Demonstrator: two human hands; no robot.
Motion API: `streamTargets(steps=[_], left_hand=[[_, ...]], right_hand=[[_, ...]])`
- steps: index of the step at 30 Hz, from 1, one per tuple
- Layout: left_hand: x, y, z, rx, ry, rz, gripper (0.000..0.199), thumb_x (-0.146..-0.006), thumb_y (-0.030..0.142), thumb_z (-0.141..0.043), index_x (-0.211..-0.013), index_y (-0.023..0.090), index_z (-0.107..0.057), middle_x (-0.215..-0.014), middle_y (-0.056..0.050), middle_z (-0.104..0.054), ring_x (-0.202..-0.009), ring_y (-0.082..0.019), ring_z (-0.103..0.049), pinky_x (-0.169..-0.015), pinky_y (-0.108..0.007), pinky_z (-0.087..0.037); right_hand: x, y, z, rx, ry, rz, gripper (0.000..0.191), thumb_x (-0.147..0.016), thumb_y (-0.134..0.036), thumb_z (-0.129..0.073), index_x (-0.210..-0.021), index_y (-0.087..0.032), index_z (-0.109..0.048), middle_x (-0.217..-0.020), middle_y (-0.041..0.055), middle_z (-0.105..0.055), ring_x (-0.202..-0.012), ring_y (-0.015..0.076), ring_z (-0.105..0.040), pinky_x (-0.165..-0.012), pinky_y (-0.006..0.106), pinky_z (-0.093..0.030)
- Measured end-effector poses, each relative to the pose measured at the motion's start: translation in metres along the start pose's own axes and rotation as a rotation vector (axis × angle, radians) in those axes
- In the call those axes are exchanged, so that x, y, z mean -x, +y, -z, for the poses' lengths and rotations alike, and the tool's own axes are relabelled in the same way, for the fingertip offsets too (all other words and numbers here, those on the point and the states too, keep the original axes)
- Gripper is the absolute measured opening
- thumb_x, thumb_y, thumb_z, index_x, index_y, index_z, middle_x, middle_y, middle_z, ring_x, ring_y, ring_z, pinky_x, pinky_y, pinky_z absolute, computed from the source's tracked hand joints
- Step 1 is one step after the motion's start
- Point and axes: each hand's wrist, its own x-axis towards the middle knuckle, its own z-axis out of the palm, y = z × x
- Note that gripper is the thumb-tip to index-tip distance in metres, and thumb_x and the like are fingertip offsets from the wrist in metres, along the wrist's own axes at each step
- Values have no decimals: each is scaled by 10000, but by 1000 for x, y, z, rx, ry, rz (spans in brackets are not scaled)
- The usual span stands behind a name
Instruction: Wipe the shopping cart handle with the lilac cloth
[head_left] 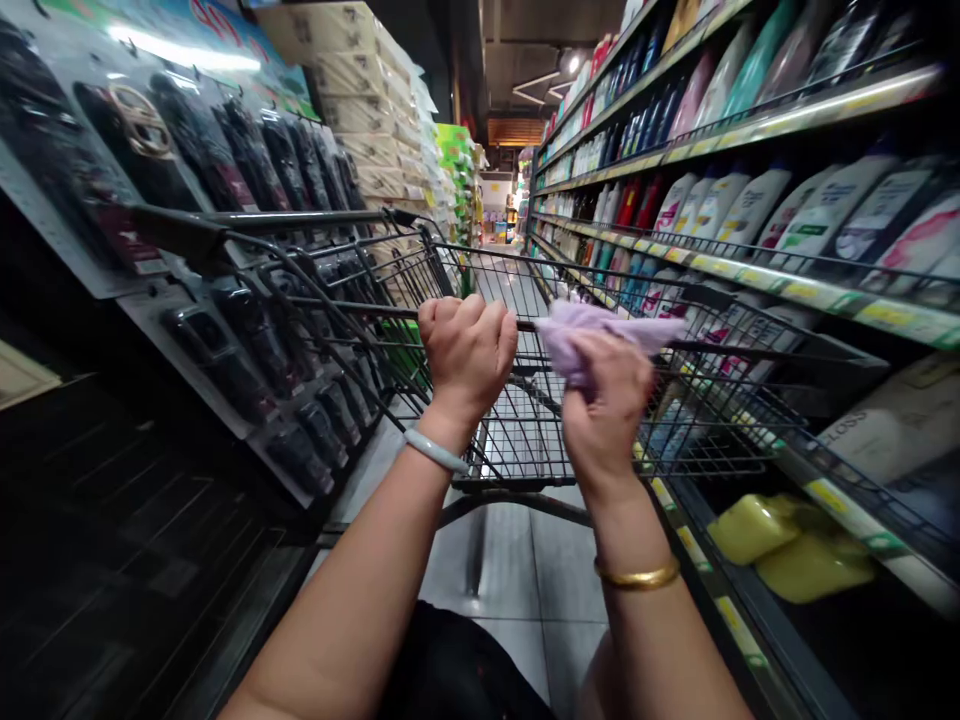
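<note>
In the head view a black wire shopping cart (517, 440) stands directly in front of me. My left hand (469, 355), with a pale bangle at its wrist, is wrapped round a dark bar across the cart. To its right, my right hand (609, 400) grips a crumpled light purple cloth (592, 330) at the same bar. The cloth covers part of the bar and is slightly blurred. A gold bangle circles the right wrist. The bottom of the basket shows bare wire between my hands.
Shelves of shampoo bottles (750, 205) line the right side, with yellow jugs (787, 545) low down. Packaged goods on a display panel (247, 340) hang at left, close to the cart. Stacked cartons (375, 110) stand beyond. The tiled aisle floor (506, 280) runs ahead.
</note>
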Motion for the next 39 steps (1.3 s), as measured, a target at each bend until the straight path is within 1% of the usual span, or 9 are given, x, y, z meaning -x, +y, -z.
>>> streamTargets(steps=[2, 8, 15, 21, 23, 26, 28, 35, 39], left_hand=[[0, -1, 0, -21, 13, -21, 442, -1083, 452, -362, -800, 239, -626, -840, -61, -639, -923, -257, -519, -989, -468, -293], [2, -4, -2, -25, 60, -44, 421, -1077, 446, -392, -781, 245, -615, -820, -53, -631, -914, -257, -513, -962, -464, -296], [2, -5, -6, -25, 87, -52, 397, -1072, 418, -404, -782, 247, -615, -817, -52, -628, -921, -261, -513, -970, -471, -294], [1, -5, -6, -4, 58, -27, 381, -1064, 430, -430, -783, 241, -606, -823, -46, -620, -935, -260, -514, -975, -472, -287], [1, -5, -7, -14, 70, -36, 376, -1063, 425, -434, -782, 240, -601, -819, -45, -619, -938, -260, -517, -970, -471, -288], [2, -6, -7, -43, 94, -65, 377, -1070, 418, -415, -800, 243, -611, -824, -45, -630, -927, -260, -516, -970, -472, -297], [2, -7, -7, -39, 84, -67, 378, -1072, 419, -410, -808, 246, -619, -831, -49, -637, -929, -263, -516, -975, -478, -298], [2, -8, -8, 28, 58, -41, 377, -1062, 443, -426, -818, 245, -634, -848, -60, -641, -964, -271, -525, -1004, -492, -300], [0, -9, -10, 80, 19, 7, 366, -1051, 460, -441, -811, 251, -623, -856, -57, -618, -992, -275, -528, -1034, -499, -286]], right_hand=[[-2, -4, 2, -62, -60, 71, 530, -834, -8, -499, -1236, -287, -703, -1228, 31, -749, -1251, 248, -659, -1174, 522, -464], [10, 40, 11, 140, 421, -225, 582, -828, -80, -589, -1392, -224, -618, -1343, 136, -654, -1287, 330, -604, -1134, 599, -463], [26, -5, -10, 41, -29, 3, 552, -852, -35, -515, -1327, -278, -659, -1239, 76, -724, -1222, 263, -646, -1149, 523, -461], [13, 5, 4, 129, 282, -101, 542, -867, -95, -583, -1376, -273, -637, -1278, 113, -668, -1246, 308, -619, -1133, 570, -466], [19, -3, -3, 139, 200, -113, 551, -863, -120, -606, -1397, -255, -624, -1265, 133, -658, -1227, 328, -608, -1105, 577, -487], [32, -23, -20, 98, -150, -35, 520, -848, -125, -603, -1357, -221, -653, -1204, 138, -694, -1149, 334, -608, -1033, 555, -533], [36, -29, -24, 59, -266, -3, 481, -850, -113, -593, -1311, -218, -681, -1178, 127, -712, -1115, 321, -610, -1021, 541, -540], [21, -6, -9, -9, 132, -162, 553, -865, -112, -608, -1400, -251, -581, -1300, 121, -644, -1226, 289, -605, -1089, 516, -516], [36, -18, -19, 74, -200, -64, 444, -850, -92, -597, -1251, -253, -696, -1220, 114, -663, -1156, 301, -581, -1011, 490, -540]])
